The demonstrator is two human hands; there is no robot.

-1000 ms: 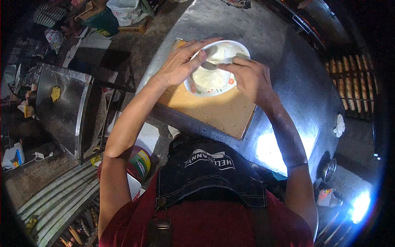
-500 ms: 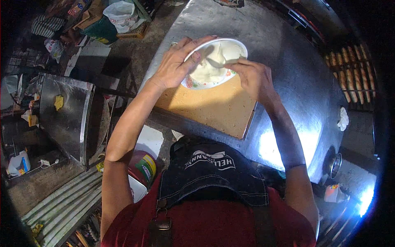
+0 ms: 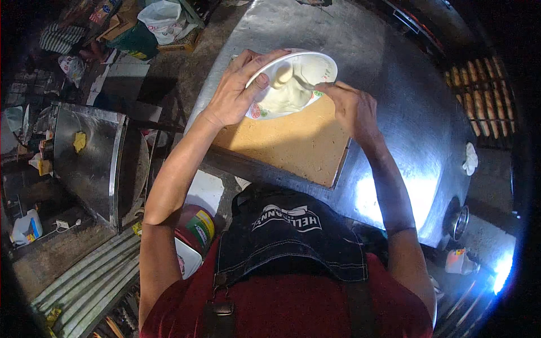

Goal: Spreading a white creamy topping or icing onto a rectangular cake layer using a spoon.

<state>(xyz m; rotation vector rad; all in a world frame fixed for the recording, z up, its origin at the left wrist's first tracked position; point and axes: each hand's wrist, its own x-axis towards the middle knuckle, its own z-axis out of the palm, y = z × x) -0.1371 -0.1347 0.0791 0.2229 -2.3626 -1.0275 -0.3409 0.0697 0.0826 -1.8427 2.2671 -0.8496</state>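
My left hand (image 3: 236, 87) grips the side of a white floral bowl (image 3: 320, 67), thumb over its rim. The bowl is tilted and holds pale, creamy stuff (image 3: 282, 100). My right hand (image 3: 352, 110) is closed on a metal spoon (image 3: 311, 85), whose far end dips into the cream. The bowl is held over the back part of a rectangular light-brown slab (image 3: 282, 146), perhaps cake in a shallow tray, lying on the steel table (image 3: 394, 101).
Baguette-like loaves (image 3: 482, 96) on racks stand right, near a metal bowl (image 3: 456, 222) and white cloth (image 3: 469, 159). A steel stand (image 3: 84, 169) is left, a red bucket (image 3: 194, 225) below. Bags (image 3: 160, 22) and a partly seen person in stripes (image 3: 62, 36) are upper left.
The bowl has tipped further and lifted slightly up and left with my left hand. The spoon and my right hand have shifted, and the cream has changed shape inside the bowl.
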